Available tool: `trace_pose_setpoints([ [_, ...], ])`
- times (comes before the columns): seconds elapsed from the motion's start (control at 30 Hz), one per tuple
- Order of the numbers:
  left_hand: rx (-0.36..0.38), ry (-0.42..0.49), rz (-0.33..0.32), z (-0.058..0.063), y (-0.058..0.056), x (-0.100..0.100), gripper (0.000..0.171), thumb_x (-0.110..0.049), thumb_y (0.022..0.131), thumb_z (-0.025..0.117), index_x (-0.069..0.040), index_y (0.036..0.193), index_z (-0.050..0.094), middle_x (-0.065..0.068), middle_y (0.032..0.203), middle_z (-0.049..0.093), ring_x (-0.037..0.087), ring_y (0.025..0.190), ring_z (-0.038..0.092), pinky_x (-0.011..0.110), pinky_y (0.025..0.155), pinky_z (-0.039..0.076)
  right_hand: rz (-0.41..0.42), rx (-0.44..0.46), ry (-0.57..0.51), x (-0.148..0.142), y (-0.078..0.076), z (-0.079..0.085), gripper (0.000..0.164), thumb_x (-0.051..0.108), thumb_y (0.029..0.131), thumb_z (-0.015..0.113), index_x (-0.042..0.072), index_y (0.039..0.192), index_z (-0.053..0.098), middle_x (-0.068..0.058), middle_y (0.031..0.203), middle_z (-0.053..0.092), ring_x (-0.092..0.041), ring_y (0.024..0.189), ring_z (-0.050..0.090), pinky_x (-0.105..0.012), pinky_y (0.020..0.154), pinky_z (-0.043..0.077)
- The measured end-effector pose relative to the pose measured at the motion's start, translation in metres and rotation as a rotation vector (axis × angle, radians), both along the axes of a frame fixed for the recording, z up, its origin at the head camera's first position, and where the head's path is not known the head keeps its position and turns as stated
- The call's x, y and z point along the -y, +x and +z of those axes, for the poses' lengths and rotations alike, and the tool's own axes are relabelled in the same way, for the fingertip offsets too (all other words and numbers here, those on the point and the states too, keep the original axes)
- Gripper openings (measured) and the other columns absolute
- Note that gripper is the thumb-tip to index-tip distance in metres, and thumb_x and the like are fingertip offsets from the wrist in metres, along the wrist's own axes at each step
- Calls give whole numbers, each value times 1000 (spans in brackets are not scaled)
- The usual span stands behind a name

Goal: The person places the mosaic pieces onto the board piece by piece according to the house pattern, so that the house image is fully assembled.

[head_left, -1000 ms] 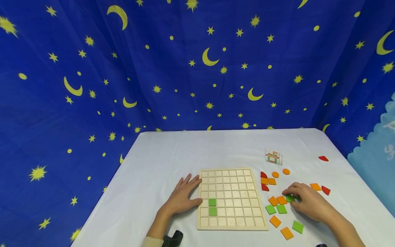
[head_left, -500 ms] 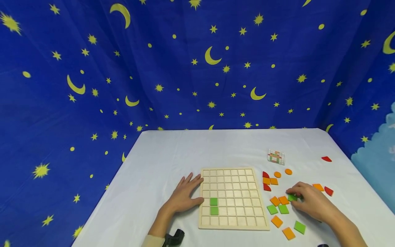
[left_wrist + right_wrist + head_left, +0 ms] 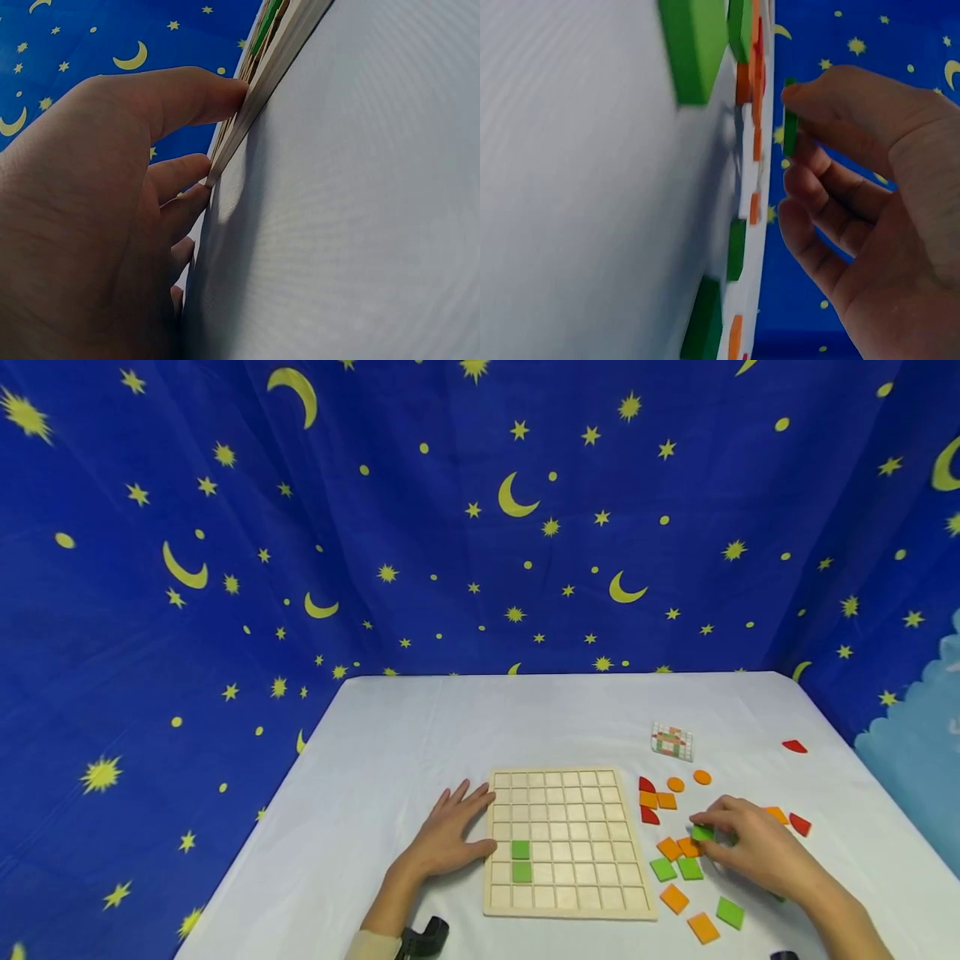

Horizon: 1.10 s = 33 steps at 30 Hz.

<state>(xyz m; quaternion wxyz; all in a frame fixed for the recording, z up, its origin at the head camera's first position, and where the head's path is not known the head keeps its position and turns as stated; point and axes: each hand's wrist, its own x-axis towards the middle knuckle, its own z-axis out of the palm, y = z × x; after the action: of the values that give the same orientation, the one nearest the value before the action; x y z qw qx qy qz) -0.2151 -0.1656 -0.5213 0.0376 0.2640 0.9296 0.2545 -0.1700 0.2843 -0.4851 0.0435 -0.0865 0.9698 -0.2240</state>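
A wooden grid board lies on the white table, with two green square tiles set one above the other in its left part. My left hand rests at the board's left edge, fingers spread; in the left wrist view the thumb and fingertips touch the frame's side. To the right of the board, my right hand pinches a green square tile between thumb and fingers. The right wrist view has this tile held off the table, its thin edge showing. Orange square tiles and other green tiles lie around that hand.
A small pattern card lies beyond the board at the right. Nearer are orange discs and red quarter-round pieces. Another red piece lies near the table's right edge. A blue star-and-moon curtain hangs behind the table.
My right hand has lifted the green tile off the table, shifting it slightly left and away from me. My left hand stays at the board's edge. The head view has shifted slightly.
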Motion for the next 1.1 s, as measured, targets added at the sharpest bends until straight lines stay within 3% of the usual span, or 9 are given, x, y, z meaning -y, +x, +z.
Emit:
trace_pose_setpoints([
  [0.33, 8, -18, 14, 2, -1, -1, 73, -54, 85, 60, -20, 148, 41, -3, 154, 32, 25, 145, 14, 47, 115, 6, 129, -92, -79, 33, -1, 8, 25, 25, 79, 79, 21, 103, 75, 11, 88, 55, -10, 75, 49, -23, 61, 43],
  [0.8, 26, -14, 29, 0, 1, -1, 73, -53, 84, 60, -22, 148, 41, -6, 154, 31, 23, 145, 12, 45, 116, 5, 362, -150, -198, 79, -2, -3, 22, 21, 81, 77, 19, 103, 75, 13, 94, 57, -6, 72, 50, -21, 59, 44],
  [0.93, 22, -16, 25, 1, 0, -2, 73, -52, 84, 61, -20, 148, 41, -5, 154, 31, 23, 145, 12, 46, 116, 4, 411, -194, -181, 95, -2, -5, 22, 20, 80, 76, 21, 102, 75, 17, 91, 55, -6, 74, 48, -21, 62, 42],
  [1.1, 18, -13, 24, 1, 0, -1, 74, -52, 84, 61, -20, 147, 42, -4, 154, 32, 25, 145, 13, 46, 116, 5, 449, -186, -169, 112, -3, -5, 22, 21, 81, 75, 21, 103, 75, 18, 91, 53, -6, 77, 47, -20, 63, 42],
])
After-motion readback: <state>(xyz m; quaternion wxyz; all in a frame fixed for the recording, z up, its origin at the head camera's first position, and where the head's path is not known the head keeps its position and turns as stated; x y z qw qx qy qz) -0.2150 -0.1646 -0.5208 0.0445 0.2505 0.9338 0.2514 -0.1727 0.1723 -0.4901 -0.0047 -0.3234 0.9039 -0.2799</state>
